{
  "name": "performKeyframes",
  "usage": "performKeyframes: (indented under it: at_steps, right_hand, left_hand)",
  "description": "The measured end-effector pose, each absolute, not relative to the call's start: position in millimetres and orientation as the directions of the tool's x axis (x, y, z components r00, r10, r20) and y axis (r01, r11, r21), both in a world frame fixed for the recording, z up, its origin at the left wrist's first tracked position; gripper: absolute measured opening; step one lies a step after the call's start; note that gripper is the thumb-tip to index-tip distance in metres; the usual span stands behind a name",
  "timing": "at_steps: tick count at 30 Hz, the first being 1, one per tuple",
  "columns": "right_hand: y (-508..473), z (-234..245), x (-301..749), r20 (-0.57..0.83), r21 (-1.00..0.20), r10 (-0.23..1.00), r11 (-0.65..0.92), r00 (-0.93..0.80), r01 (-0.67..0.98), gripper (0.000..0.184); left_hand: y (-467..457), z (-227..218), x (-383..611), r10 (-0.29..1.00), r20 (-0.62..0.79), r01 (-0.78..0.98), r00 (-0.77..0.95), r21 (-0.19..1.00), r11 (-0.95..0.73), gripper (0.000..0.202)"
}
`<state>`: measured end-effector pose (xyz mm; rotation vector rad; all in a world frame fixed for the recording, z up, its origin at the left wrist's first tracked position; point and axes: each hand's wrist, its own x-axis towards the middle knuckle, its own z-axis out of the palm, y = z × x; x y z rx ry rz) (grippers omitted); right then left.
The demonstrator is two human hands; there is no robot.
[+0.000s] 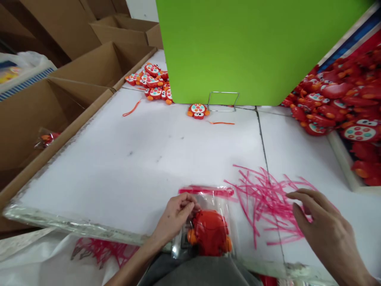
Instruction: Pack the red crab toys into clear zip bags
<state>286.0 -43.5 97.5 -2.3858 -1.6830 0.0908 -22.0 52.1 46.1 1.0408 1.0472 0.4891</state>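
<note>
A clear zip bag with a pink strip along its top lies at the table's near edge. Inside it is a red toy with orange feet, its back side up. My left hand is closed at the bag's upper left, thumb and fingertips pinching the plastic. To the right, my right hand hangs over a loose pile of pink plastic strips. Its fingers are apart and hold nothing.
A green board stands at the back, with a wire stand and one red toy before it. More toys are heaped behind left. A toy-filled tray stands right; cardboard boxes line the left.
</note>
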Motion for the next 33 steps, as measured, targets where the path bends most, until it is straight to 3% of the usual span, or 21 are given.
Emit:
performKeyframes:
  at_steps: [1,3,5,9,12,17,21,23,27,33]
  right_hand:
    - [-37,99,274,0.032,-0.33,0.956,-0.265,0.291,0.906,0.024]
    - [-21,95,252,-0.187,-0.547,0.976,-0.198,0.112,0.813,0.019]
    - [-6,84,232,-0.37,-0.683,0.927,-0.228,-0.059,0.694,0.018]
    - [14,55,211,-0.435,-0.841,0.891,-0.35,-0.131,0.413,0.02]
    - [14,44,213,-0.427,-0.885,0.889,-0.373,-0.164,0.278,0.011]
    - [-1,40,215,-0.352,-0.925,0.927,-0.324,-0.13,0.197,0.008]
    - [-9,36,210,-0.348,-0.93,0.933,-0.329,-0.097,0.166,0.028]
    - [-11,36,208,-0.326,-0.934,0.942,-0.309,-0.076,0.178,0.033]
    - [-14,36,208,-0.276,-0.932,0.959,-0.251,-0.064,0.262,0.009]
    - [-22,40,203,-0.28,-0.871,0.96,-0.245,-0.02,0.426,0.019]
  left_hand:
    - [52,47,-22,0.762,-0.463,0.134,0.453,0.88,0.456,0.012]
    - [51,47,-22,0.771,-0.45,0.138,0.45,0.889,0.437,0.012]
    - [49,46,-22,0.775,-0.443,0.128,0.451,0.891,0.434,0.012]
    - [46,43,-22,0.758,-0.473,0.091,0.45,0.868,0.487,0.012]
    - [46,43,-26,0.743,-0.482,0.062,0.464,0.855,0.515,0.012]
    - [47,40,-35,0.734,-0.482,0.106,0.479,0.861,0.497,0.01]
    - [45,39,-34,0.797,-0.467,0.213,0.383,0.884,0.416,0.015]
    - [43,42,-32,0.821,-0.447,0.243,0.357,0.892,0.38,0.017]
    - [41,45,-30,0.825,-0.418,0.259,0.38,0.904,0.34,0.02]
    - [37,45,-25,0.789,-0.447,0.122,0.421,0.89,0.44,0.02]
